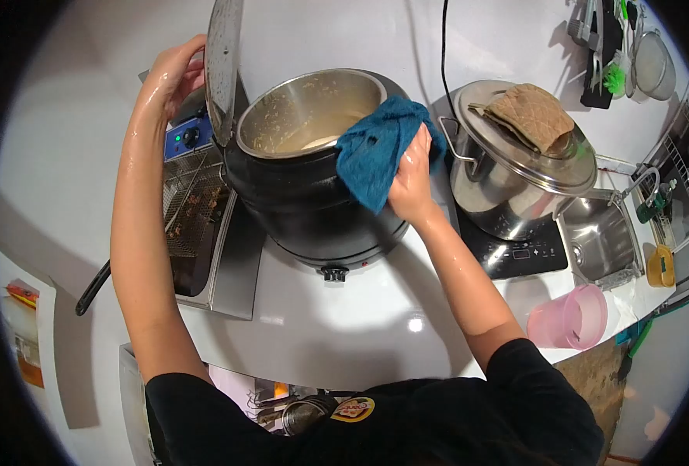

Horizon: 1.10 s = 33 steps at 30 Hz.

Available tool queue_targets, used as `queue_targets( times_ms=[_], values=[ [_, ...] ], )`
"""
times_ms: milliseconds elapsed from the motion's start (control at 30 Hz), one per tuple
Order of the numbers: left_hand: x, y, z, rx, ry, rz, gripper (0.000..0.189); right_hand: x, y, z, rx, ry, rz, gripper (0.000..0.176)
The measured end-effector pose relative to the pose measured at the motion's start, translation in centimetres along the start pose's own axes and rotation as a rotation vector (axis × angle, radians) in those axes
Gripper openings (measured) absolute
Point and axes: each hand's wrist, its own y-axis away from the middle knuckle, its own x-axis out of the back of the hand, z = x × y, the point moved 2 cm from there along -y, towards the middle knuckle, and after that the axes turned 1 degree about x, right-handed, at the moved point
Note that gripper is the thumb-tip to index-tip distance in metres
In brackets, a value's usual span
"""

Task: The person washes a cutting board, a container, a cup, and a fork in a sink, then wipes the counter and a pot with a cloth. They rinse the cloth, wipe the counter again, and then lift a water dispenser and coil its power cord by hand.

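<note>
A black soup kettle (305, 198) with a steel inner pot (274, 116) stands in front of me, with pale liquid (325, 128) and stuck bits inside. Its lid (222, 70) is tipped up on the left. Behind that lid, my left hand (183, 76) has its fingers curled at the outer side; the fingertips are partly hidden. My right hand (414, 175) is closed on a blue cloth (379, 151), which lies over the right side of the kettle's rim. Both forearms look wet.
On the left sits a deep fryer (239, 264) with a wire basket (185, 194). To the right, a lidded steel stockpot (507, 175) bears a brown quilted mitt (531, 116), on an induction cooker (515, 256). Beyond are a sink (604, 241) and a pink jug (558, 318).
</note>
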Motion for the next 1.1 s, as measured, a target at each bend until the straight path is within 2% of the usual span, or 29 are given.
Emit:
queue_targets(
  times_ms=[133, 233, 333, 467, 500, 633, 700, 767, 867, 967, 1067, 1100],
  values=[
    [1.6, 0.1, -0.9, 0.027, 0.033, 0.013, 0.039, -0.1, 1.3, 0.9, -0.001, -0.147, 0.016, 0.026],
    [3.7, 0.0, -2.8, 0.03, 0.169, 0.041, 0.036, 2.4, 1.5, -1.4, 0.08, -0.224, 0.025, 0.026],
    [8.0, -1.2, -6.5, 0.009, 0.436, 0.101, 0.035, 3.1, 5.2, -2.6, -0.262, -0.641, 0.106, 0.029],
    [12.8, -1.9, -11.1, 0.045, 0.617, 0.238, 0.037, 4.8, 10.7, -4.0, -0.615, -0.998, 0.175, 0.032],
    [13.2, -1.6, -11.8, 0.024, 0.629, 0.287, 0.038, 5.5, 11.6, -4.1, -0.646, -0.908, 0.092, 0.027],
    [14.2, 0.2, -14.4, 0.006, 0.887, 0.251, 0.038, 7.9, 14.4, -5.1, -0.295, -0.426, -0.3, 0.027],
    [15.6, 0.6, -16.9, 0.003, 0.984, 0.223, 0.037, 7.6, 16.9, -5.7, -0.208, -0.362, -0.446, 0.026],
    [17.9, -0.1, -21.1, 0.038, 1.087, 0.188, 0.038, 7.2, 19.5, -6.1, -0.287, -0.256, -0.762, 0.02],
    [19.9, -0.2, -25.9, 0.044, 1.282, 0.146, 0.037, 6.0, 21.8, -7.5, -0.269, -0.156, -0.945, 0.019],
    [19.8, -0.5, -29.2, 0.172, 1.624, 0.114, 0.036, 4.9, 22.9, -8.0, -0.084, 0.06, -1.086, 0.021],
    [18.0, 0.0, -30.8, 0.134, 1.759, 0.226, 0.036, 3.9, 24.5, -7.0, -0.014, 0.115, -1.078, 0.029],
    [17.4, 0.0, -31.1, 0.132, 1.789, 0.187, 0.036, 3.6, 25.2, -6.5, 0.007, 0.134, -1.076, 0.032]
  ],
)
